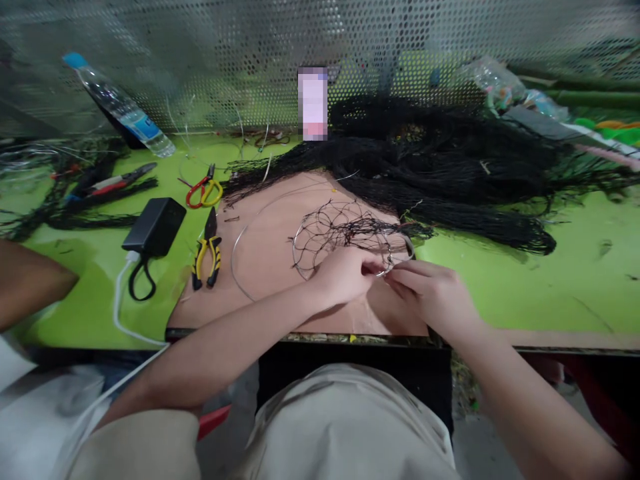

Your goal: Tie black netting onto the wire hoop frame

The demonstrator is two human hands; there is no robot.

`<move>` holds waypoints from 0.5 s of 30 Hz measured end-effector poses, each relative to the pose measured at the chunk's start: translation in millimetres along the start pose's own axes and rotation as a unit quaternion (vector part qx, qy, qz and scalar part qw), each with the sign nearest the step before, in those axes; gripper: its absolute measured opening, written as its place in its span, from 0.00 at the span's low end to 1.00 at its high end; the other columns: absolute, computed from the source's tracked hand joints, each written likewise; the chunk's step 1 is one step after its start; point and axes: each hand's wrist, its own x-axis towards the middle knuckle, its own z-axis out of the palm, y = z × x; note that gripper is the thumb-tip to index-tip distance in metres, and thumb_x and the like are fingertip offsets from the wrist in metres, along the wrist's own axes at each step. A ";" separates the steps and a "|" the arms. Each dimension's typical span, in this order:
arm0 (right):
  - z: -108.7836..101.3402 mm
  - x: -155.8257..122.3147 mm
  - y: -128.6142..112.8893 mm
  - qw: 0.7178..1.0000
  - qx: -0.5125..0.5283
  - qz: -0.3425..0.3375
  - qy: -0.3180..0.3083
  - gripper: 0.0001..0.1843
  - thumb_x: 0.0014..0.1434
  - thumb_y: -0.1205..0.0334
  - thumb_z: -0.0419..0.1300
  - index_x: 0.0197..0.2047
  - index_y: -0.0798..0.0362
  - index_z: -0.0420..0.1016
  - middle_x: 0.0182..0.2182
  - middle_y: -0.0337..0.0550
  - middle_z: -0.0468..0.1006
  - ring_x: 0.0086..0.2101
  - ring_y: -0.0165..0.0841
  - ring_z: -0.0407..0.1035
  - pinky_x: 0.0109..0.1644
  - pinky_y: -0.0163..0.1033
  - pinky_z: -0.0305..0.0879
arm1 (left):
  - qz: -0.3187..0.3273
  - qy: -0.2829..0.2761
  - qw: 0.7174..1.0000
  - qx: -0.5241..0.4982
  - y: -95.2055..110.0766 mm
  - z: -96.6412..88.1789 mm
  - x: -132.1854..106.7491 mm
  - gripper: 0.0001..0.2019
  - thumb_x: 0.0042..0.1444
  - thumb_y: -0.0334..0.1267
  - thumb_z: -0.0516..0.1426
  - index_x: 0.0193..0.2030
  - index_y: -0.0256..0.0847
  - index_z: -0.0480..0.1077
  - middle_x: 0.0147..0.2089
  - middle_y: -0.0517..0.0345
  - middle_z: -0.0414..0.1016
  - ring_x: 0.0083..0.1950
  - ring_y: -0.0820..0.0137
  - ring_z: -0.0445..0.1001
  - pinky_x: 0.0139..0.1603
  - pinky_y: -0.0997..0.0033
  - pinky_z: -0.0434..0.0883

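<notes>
On the brown board (280,293) lies a thin metal wire ring (295,241) with black netting (333,227) stretched across it. My left hand (345,273) is closed on the near side of the ring, thumb and fingers pinched together. Close beside it, my right hand (427,287) pinches the wire near the ring's right end. The fingertips of both hands almost meet, and the small spot between them is partly hidden. A longer curved wire (235,250) arcs over the board to the left of my hands.
Yellow-and-black pliers (207,257), small red-and-yellow scissors (205,191), red-handled pliers (115,181) and a black power bank (155,227) lie left. A water bottle (125,110) leans behind. Bundled black net (440,160) fills the back right. Another person's arm (33,283) is at left.
</notes>
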 end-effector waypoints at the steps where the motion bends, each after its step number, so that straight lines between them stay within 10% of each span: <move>1: 1.3 -1.1 1.8 1.000 -0.006 -0.013 -0.006 0.10 0.66 0.66 0.58 0.37 0.52 0.81 0.33 0.44 0.81 0.33 0.33 0.73 0.36 0.37 0.64 | 0.017 0.000 0.999 0.044 1.2 -0.3 -1.0 0.11 0.54 0.27 0.61 0.41 0.43 0.82 0.40 0.55 0.83 0.41 0.65 0.79 0.47 0.67 0.73; 15: -0.5 2.2 10.4 0.994 -0.024 -0.087 -0.056 0.09 0.67 0.67 0.57 0.38 0.55 0.79 0.32 0.45 0.79 0.34 0.34 0.71 0.40 0.39 0.63 | 0.115 0.015 0.967 0.225 -3.3 0.3 -6.9 0.09 0.62 0.32 0.57 0.43 0.44 0.80 0.45 0.55 0.78 0.47 0.65 0.75 0.51 0.68 0.69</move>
